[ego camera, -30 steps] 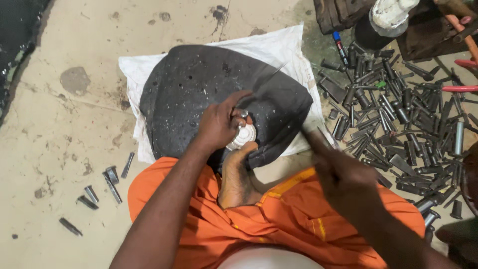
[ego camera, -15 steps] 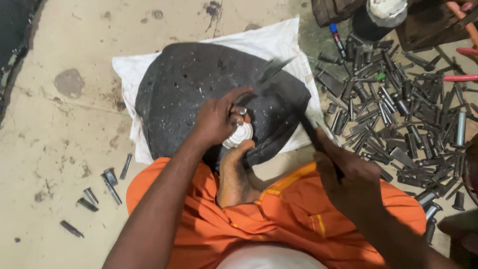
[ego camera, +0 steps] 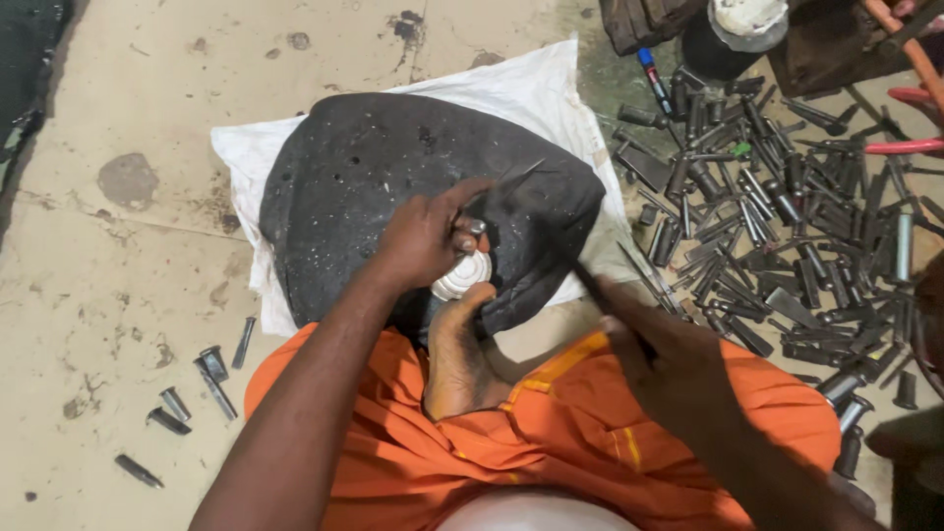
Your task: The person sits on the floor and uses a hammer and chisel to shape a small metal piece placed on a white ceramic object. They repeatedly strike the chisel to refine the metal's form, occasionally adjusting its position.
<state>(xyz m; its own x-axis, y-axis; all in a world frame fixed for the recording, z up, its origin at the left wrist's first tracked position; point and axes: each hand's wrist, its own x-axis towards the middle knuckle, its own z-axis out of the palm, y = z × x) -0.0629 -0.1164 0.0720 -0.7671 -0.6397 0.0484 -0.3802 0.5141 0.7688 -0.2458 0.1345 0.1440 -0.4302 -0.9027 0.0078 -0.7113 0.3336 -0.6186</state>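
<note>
The left hand pinches a thin punch over the small silver disc, which lies on the black block under a toe; the right hand clamps a blurred hammer; a skewed blow could hit fingers or make the disc skid.

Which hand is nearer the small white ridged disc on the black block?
Left. The left hand pinches a thin tool right above the white disc, touching or nearly so. The right hand grips a dark handle, off to its right and apart.
</note>
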